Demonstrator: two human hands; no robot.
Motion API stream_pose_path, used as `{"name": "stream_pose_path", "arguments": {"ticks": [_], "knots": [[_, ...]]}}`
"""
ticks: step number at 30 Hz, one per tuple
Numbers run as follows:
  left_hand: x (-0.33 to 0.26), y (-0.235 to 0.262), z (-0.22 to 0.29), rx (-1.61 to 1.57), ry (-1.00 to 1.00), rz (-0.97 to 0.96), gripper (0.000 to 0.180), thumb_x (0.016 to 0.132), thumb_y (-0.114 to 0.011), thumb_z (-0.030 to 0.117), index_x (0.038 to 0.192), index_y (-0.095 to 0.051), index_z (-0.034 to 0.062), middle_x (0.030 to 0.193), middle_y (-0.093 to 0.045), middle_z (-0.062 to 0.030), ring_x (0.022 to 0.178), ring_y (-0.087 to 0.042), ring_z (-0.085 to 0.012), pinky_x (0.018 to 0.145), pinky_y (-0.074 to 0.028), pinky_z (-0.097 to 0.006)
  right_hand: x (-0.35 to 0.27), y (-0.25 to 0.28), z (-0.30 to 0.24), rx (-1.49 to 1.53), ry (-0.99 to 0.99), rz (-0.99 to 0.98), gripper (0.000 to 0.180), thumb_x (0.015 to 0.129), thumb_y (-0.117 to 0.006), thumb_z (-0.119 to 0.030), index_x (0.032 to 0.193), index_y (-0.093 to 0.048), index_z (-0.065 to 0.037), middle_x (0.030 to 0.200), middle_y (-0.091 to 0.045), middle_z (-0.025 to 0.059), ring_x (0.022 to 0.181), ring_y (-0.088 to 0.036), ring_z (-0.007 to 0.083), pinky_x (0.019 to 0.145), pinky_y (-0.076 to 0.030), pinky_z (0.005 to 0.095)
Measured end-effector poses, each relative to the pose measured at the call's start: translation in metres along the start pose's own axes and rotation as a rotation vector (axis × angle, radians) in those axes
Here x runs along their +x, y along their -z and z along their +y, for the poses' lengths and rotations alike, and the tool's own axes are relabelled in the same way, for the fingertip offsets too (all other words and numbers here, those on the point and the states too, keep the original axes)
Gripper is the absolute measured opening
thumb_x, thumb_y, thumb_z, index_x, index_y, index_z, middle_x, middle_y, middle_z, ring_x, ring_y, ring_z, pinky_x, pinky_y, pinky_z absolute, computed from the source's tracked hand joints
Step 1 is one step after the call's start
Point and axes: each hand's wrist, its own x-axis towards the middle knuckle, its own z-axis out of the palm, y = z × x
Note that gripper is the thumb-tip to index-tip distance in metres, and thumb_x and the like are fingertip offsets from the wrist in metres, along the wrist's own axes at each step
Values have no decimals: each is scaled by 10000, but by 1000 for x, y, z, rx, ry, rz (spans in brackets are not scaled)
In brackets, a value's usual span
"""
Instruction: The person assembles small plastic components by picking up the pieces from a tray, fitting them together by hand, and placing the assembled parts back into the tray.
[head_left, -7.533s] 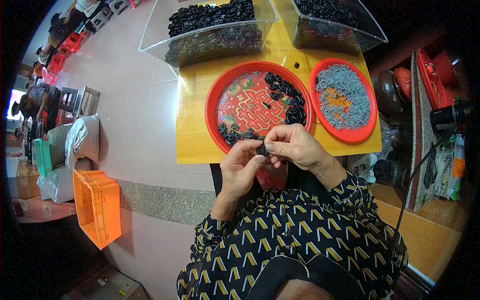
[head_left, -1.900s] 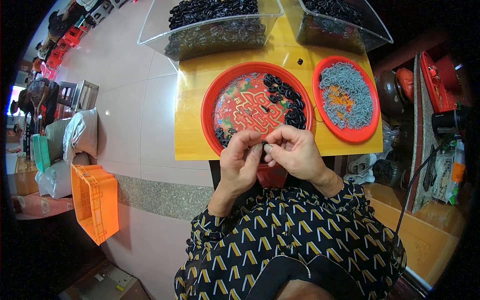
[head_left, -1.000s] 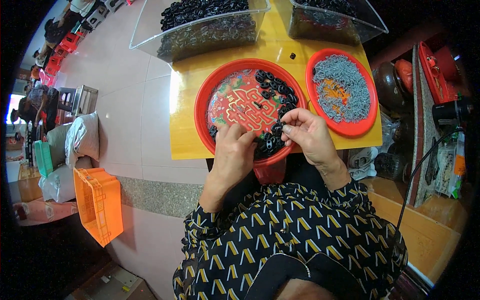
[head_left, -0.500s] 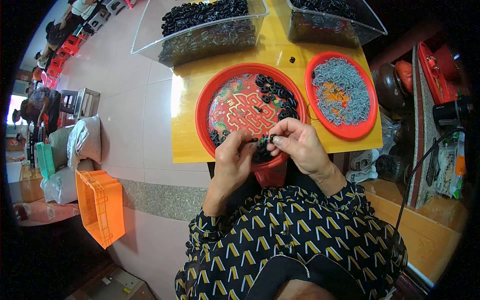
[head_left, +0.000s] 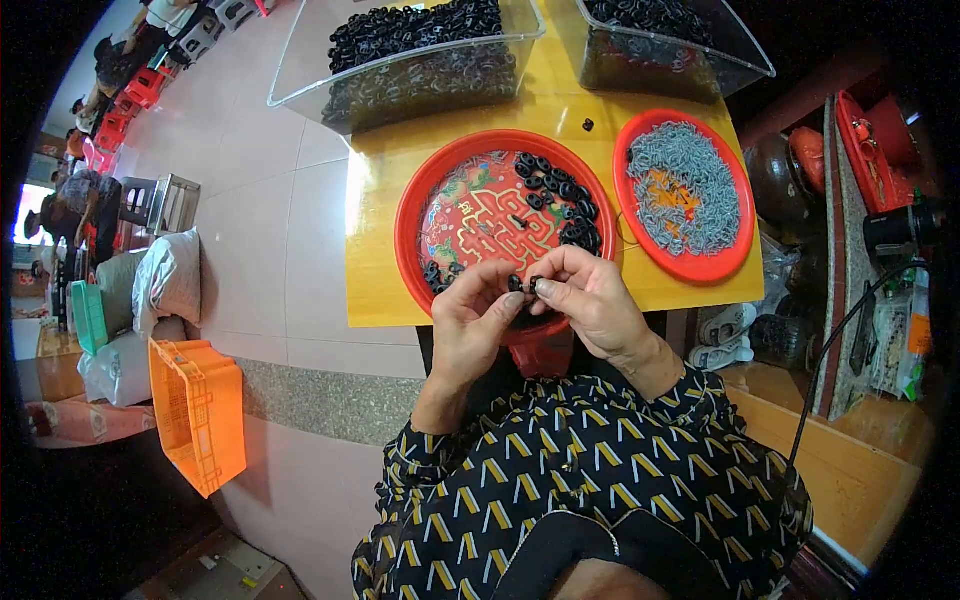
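Observation:
Over the near rim of a round red tray [head_left: 405, 225], my two hands meet fingertip to fingertip. Between the thumb and fingers of my left hand [head_left: 472, 315] is a small black oval piece [head_left: 515, 283]. My right hand [head_left: 603, 305] pinches another small black piece [head_left: 536, 284] right beside it. Whether the two pieces touch is too small to tell. Loose black oval pieces [head_left: 580, 235] lie along the tray's right side, and a few [head_left: 436, 275] sit at its lower left. My hands hide part of the tray's near edge.
To the right stands an oval red tray [head_left: 690, 273] with many small grey pieces [head_left: 690, 160]. Two clear bins, left [head_left: 300, 98] and right [head_left: 762, 72], hold black pieces at the table's far side. An orange crate [head_left: 200, 415] and sacks [head_left: 167, 280] are on the left floor.
My hands have come closer together, bringing the two black pieces side by side. The right hand moved slightly left and down.

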Motion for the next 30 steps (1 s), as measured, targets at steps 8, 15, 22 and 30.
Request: {"name": "stream_pose_path", "arguments": {"ticks": [8, 15, 22, 30], "knots": [[-1, 9, -5, -127, 101, -44, 156, 779, -540, -1, 926, -489, -8, 769, -559, -52, 653, -540, -103, 596, -452, -207, 2, 4, -5, -167, -78, 4, 80, 811, -503, -71, 853, -479, -8, 693, -506, 18, 619, -493, 64, 549, -417, 188], [-3, 11, 2, -239, 109, -24, 198, 780, -535, -6, 970, -481, -4, 755, -559, -60, 637, -542, -107, 546, -451, -198, 1, -2, -15, -288, -65, 78, 83, 797, -515, -60, 848, -498, 4, 695, -523, 17, 566, -497, 60, 484, -415, 177], [-6, 16, -1, -219, 85, -62, 269, 764, -558, -12, 1028, -505, -23, 766, -564, -51, 667, -547, -103, 569, -459, -201, 1, -6, -18, -268, -114, 25, 106, 779, -550, -65, 856, -512, -3, 692, -532, 6, 559, -497, 44, 465, -412, 171], [-9, 15, -1, -185, 59, -66, 273, 764, -561, -15, 1032, -512, -32, 784, -564, -41, 690, -540, -91, 609, -452, -195, 3, -9, -20, -284, -87, 0, 96, 773, -556, -63, 840, -512, -10, 682, -525, -6, 548, -488, 37, 461, -405, 175]]}}
